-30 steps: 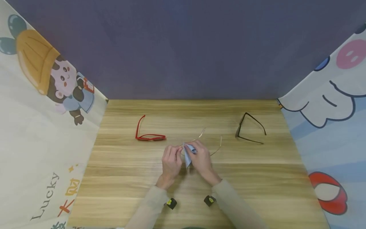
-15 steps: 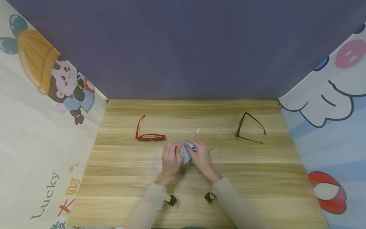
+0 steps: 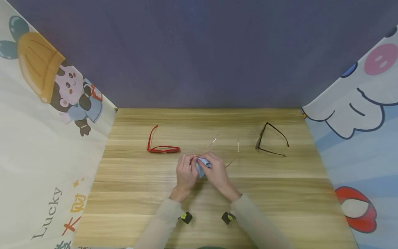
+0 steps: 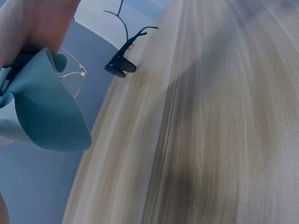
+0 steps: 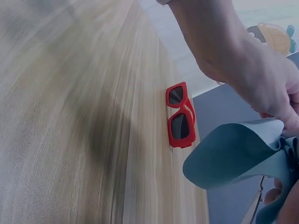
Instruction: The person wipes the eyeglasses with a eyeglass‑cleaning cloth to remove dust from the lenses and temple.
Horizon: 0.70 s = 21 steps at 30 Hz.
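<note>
Both hands meet above the middle of the table. My left hand (image 3: 186,169) pinches the front of a pair of thin wire-framed eyeglasses (image 3: 238,146), whose temples stick out away from me, beyond the right hand. A blue cleaning cloth (image 3: 200,171) is bunched in my right hand (image 3: 216,171), thumb and fingers pinching it at the lens area. In the left wrist view the cloth (image 4: 56,107) hangs in a loose fold, with part of the wire frame (image 4: 82,73) showing behind it. Fingers and cloth hide most of the lenses.
Red-framed sunglasses (image 3: 164,149) lie to the left on the wooden table (image 3: 130,193), one temple extended. Black sunglasses (image 3: 260,136) rest at the right with temples open. A dark panel (image 3: 205,55) rises behind the table; printed cloth walls flank it.
The wire-framed eyeglasses have shifted and tilted slightly between the hands, their temples moving a little left. The right hand has shifted slightly left with the cloth, closer to the left fingers.
</note>
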Available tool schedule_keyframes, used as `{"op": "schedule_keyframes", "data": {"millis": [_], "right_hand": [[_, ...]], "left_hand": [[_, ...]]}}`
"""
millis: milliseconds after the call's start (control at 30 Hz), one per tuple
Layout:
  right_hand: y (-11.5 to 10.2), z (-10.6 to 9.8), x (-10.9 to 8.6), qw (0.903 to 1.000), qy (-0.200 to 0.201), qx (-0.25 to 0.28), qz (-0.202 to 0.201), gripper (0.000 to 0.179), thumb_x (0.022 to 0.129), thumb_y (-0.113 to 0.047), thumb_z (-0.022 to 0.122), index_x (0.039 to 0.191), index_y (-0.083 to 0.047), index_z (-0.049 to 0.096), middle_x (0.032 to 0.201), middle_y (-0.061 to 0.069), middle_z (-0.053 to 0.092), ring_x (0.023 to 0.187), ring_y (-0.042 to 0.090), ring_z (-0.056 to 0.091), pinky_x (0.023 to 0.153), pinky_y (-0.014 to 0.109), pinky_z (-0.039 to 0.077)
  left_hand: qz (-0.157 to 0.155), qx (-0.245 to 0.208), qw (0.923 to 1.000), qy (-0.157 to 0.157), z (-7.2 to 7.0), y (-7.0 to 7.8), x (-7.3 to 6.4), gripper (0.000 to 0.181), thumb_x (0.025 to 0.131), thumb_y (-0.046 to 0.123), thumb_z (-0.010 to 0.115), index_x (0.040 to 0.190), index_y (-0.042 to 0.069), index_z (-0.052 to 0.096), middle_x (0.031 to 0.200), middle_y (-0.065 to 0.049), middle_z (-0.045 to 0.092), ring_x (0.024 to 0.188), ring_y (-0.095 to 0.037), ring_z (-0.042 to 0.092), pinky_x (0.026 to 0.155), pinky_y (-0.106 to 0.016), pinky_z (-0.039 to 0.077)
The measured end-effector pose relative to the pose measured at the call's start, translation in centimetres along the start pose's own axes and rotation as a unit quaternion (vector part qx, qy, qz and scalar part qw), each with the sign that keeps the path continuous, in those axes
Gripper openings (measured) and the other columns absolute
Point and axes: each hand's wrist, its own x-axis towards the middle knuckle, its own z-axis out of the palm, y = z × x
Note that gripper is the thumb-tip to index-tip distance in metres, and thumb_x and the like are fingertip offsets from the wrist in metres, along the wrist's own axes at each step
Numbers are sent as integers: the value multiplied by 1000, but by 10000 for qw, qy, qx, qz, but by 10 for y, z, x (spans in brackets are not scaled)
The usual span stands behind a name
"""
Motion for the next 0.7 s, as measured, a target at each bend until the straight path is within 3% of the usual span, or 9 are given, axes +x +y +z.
{"op": "schedule_keyframes", "data": {"millis": [200,500,700], "right_hand": [[-2,1,-1,10000,0,34,67,12,89,-4,79,100,-4,76,96,8,75,85,22,72,73,31,63],[6,-1,3,9942,130,-981,420,11,92,-15,79,100,-9,77,97,5,77,86,21,72,73,37,61],[0,-3,1,9966,53,-777,249,10,91,-13,80,99,-8,77,94,6,75,84,21,71,73,36,61]], "left_hand": [[2,0,10000,0,-1,0,-1,20,105,13,58,93,-2,63,83,-11,63,72,-25,59,61,-33,52],[170,-125,9994,290,2,-2,-4,16,102,7,59,90,-4,62,80,-12,61,69,-24,57,58,-30,49],[149,-98,9993,328,3,0,-3,17,103,8,59,91,-4,63,80,-12,61,69,-24,57,58,-31,49]]}}
